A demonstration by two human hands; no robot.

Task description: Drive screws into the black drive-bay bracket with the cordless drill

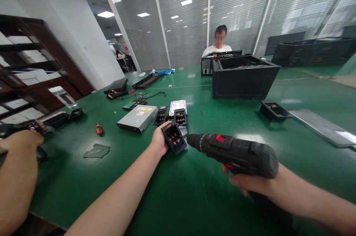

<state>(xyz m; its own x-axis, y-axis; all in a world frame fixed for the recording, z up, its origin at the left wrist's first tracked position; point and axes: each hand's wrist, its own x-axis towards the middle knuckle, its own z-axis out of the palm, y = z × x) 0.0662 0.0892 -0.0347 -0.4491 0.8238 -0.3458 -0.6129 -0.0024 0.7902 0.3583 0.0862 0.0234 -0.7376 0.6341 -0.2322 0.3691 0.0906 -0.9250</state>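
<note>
My left hand (160,141) grips a small black rectangular box (174,138) by its left side, its open face tilted toward me. Brass-coloured contacts or screws show inside it. Wrapped round the handle of a black cordless drill (236,154) is my right hand (251,184). The drill points left, and its thin bit reaches the box's open face; whether the tip touches a screw I cannot tell. Just behind the box lie two similar black boxes, one on the left (160,116) and one on the right (180,117), beside a hard drive (178,107).
A silver optical drive (137,117), an orange screwdriver (99,128) and a glass-like shard (96,151) lie left. Another black box (274,110) and a flat panel (322,126) are right. A large black case (244,78) stands behind. A co-worker's arm (20,169) reaches in at left; another person (218,43) sits opposite.
</note>
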